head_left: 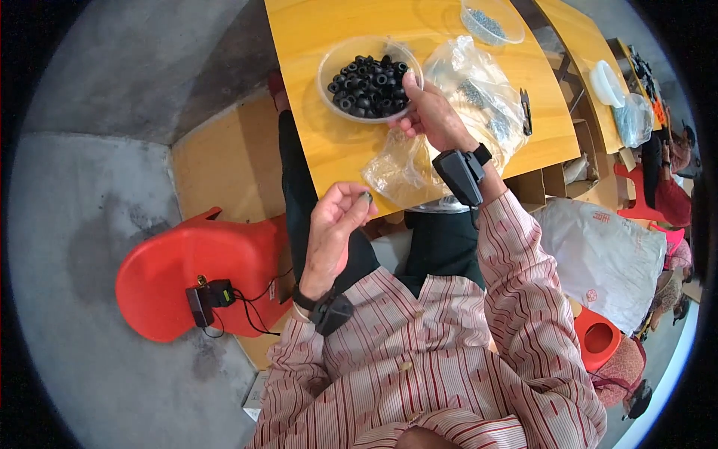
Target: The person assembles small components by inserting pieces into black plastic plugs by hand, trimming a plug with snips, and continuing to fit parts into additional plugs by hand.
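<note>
A clear plastic bowl full of small black ring-like parts stands on the yellow wooden table. My right hand is at the bowl's right side, thumb over its rim and fingers curled low against the wall. Just off the table's near edge, my left hand is closed in a pinch. Something small and dark shows at its thumb tip, too small to name. Beside my right hand lies a clear plastic bag with small metal parts inside. Both wrists wear black devices.
Small pliers lie at the table's right. A second clear bowl of metal parts stands at the far edge. A red chair with a black box and cables is at left. A white sack and other people are at right.
</note>
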Demonstrator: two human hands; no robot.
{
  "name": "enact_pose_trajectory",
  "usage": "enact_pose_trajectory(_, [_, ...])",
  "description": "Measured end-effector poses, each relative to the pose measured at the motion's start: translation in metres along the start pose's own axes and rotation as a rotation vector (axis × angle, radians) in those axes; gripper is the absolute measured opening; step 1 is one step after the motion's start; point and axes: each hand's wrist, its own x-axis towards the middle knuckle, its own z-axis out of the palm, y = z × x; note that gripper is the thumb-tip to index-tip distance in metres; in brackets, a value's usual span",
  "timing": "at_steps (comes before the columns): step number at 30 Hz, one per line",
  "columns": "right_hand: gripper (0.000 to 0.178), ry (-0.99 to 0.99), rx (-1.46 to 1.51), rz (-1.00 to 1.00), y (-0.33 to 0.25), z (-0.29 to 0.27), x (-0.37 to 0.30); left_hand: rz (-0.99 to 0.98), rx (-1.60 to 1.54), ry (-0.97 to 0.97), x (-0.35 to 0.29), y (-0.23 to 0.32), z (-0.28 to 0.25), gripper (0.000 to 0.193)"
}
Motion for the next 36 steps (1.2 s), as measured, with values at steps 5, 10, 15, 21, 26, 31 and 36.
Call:
enact_pose_trajectory(5, [0.052,-0.039,-0.133,-0.069,-0.009,-0.009,-0.004,0.109,0.117,0.028,0.025,0.005,-0.002,0.018])
enact_pose_trajectory(10, [0.025,0.636,-1.146,-0.988,-0.027,-0.007,0.0,0.157,0.094,0.009,0.032,0.003,0.003,0.018])
enact_pose_trajectory(15, [0.02,0.277,-1.221,-1.086,-0.024,0.014,0.014,0.15,0.066,-0.027,0.03,-0.007,0.007,0.018])
enact_pose_trajectory(21, [0.022,0.171,-1.302,-0.996,-0.025,0.016,0.024,0.119,0.1,-0.027,0.027,-0.007,0.008,0.018])
enact_pose_trajectory(26, [0.021,0.15,-1.333,-1.017,-0.023,0.02,0.035,0.12,0.096,-0.017,0.024,-0.007,0.008,0.018])
enact_pose_trajectory(31, [0.016,0.172,-1.351,-1.031,-0.021,0.023,0.035,0.139,0.119,-0.011,0.021,-0.007,0.008,0.018])
enact_pose_trajectory(36, [0.01,0.174,-1.31,-1.025,-0.018,0.023,0.042,0.142,0.121,-0.003,0.02,-0.006,0.012,0.018])
